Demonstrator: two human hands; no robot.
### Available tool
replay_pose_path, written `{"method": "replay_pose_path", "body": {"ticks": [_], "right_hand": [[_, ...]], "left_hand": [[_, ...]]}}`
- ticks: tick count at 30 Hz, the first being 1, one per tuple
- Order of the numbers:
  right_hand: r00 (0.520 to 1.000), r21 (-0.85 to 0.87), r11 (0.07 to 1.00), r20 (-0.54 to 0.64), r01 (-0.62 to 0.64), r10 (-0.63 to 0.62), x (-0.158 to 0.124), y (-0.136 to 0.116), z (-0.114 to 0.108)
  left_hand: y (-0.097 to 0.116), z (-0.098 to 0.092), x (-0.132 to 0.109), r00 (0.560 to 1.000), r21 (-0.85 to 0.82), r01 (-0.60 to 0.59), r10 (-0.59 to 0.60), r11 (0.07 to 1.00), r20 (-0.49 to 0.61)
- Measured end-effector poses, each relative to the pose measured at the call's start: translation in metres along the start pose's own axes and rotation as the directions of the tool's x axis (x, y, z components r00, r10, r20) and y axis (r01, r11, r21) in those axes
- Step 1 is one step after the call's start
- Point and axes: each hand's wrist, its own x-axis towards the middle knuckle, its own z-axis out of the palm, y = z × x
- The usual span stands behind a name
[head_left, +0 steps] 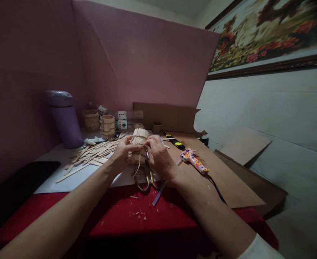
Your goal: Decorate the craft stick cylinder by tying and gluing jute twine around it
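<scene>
A small cup of upright wooden sticks (140,133) stands between my hands, with twine (139,160) wound around it and a loose end hanging down its front. My left hand (123,153) grips the cup's left side. At the cup's right side, my right hand (160,155) has its fingers pinched at the twine. Directly below the cup lie scissors (148,181), their upper part hidden behind it. Flat wooden sticks (93,154) are piled on white paper to the left of my left hand.
Behind are two finished stick cups (107,126), clear plastic bottles (123,115) and a purple flask (66,120). A black-and-yellow cutter (175,141) and a flowered glue gun (195,162) with a black cord lie on cardboard at right. Scraps dot the red cloth (115,216).
</scene>
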Motion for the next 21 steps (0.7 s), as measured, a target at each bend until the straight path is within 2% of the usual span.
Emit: {"method": "replay_pose_path", "body": {"ticks": [5,21], "right_hand": [[1.000,-0.004,1.000,0.012,0.018,-0.018,0.0007,-0.0035,-0.0048],[0.998,-0.061,0.998,0.055,0.024,-0.020,0.0009,-0.0023,-0.0057]], "left_hand": [[0.0031,0.0033,-0.0032,1.000,-0.052,0.004,-0.004,0.999,0.000],[0.0066,0.0073,-0.0089,1.000,-0.025,0.015,-0.014,1.000,0.019]]}}
